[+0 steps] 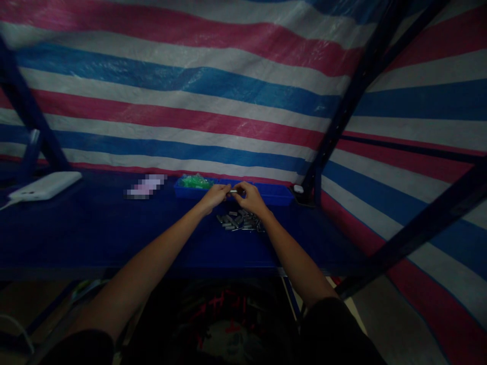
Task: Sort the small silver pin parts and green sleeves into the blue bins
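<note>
My left hand (217, 196) and my right hand (248, 195) meet above the blue shelf, fingers closed around a small light-coloured metal piece (233, 191) between them. It looks like a short rod or tube; its exact kind is too small to make out. Just below the hands lies a loose pile of short silvery metal pieces (238, 221), partly behind my right wrist. Behind the hands stand blue plastic bins (276, 192). The left one holds bright green plastic bits (196, 181).
A white power bank-like block (47, 185) with a cable lies on the shelf (133, 238) at the left. A pixelated flat item (146, 186) is nearer the bins. A small white case (299, 189) sits at the right. Blue posts (342, 111) and a striped sheet (190, 86) enclose the shelf.
</note>
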`<action>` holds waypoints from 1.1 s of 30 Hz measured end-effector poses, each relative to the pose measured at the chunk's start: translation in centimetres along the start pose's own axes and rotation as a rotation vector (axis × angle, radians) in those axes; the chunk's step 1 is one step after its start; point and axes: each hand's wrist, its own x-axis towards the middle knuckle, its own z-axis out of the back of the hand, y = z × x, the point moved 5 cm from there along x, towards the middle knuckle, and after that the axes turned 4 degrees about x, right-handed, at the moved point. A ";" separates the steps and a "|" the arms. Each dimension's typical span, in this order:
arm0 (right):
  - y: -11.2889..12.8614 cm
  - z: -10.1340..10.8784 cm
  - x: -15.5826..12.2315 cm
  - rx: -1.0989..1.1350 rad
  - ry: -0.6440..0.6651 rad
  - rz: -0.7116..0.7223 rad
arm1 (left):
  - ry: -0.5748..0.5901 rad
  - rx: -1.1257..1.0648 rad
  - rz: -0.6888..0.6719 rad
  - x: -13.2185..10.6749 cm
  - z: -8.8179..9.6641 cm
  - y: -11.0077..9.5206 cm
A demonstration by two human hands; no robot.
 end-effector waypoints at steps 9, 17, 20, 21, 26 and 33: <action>-0.9 0.6 0.1 -0.102 -0.084 -0.103 | 0.048 -0.110 -0.124 -0.4 -0.1 -1.1; -0.6 0.2 0.0 0.014 -0.058 -0.010 | 0.021 -0.147 -0.044 -0.2 0.1 -0.8; -0.4 0.4 0.0 -0.019 -0.075 -0.008 | 0.017 -0.092 -0.020 -0.1 0.1 -0.7; -0.4 0.4 0.1 -0.033 -0.080 -0.013 | 0.017 -0.052 -0.023 -0.1 0.1 -0.7; -0.5 0.4 0.1 -0.098 -0.096 -0.029 | 0.084 0.340 -0.173 -0.2 -0.2 -0.8; -2.5 0.4 0.0 -0.174 -0.135 -0.155 | 0.424 0.918 -0.336 -1.8 -2.3 0.1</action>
